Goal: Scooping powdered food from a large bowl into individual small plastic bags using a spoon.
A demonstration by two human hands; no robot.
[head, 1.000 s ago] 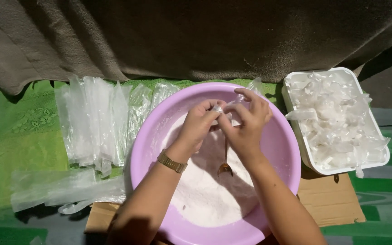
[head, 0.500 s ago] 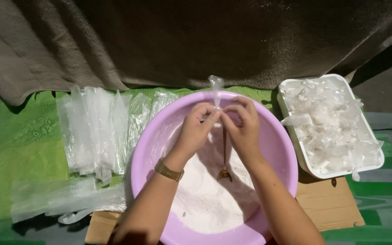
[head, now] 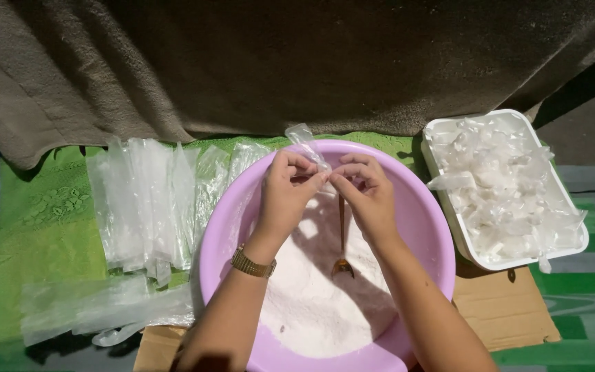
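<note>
A small clear plastic bag (head: 309, 150) is narrow and thin, and its free end sticks up and to the left, above the far rim of the basin. It is transparent and a little crumpled, and I cannot tell what is inside it. It is held in the air over a round lilac plastic basin (head: 430, 227), between the two hands.

The left hand (head: 286, 191) comes from below, with a gold-coloured wristwatch (head: 253, 262) on the wrist. Its fingers are bent, and the thumb and fingertips pinch the lower part of the bag. The right hand (head: 367, 194) meets it from the other side, also with bent fingers, and pinches the same bag just beside the left fingertips, so the two hands nearly touch. Both forearms rise from the bottom edge and cross over the basin.

In the basin lies a white powder (head: 311, 303), and a spoon (head: 342, 262) stands in it with its handle pointing away from the person. To the left, on a green cloth (head: 43, 227), flat empty clear bags (head: 142, 203) lie in a loose pile. To the right a white rectangular tray (head: 442, 200) is full of small filled bags (head: 500, 186). A piece of brown cardboard (head: 504, 310) lies under the tray and the basin
</note>
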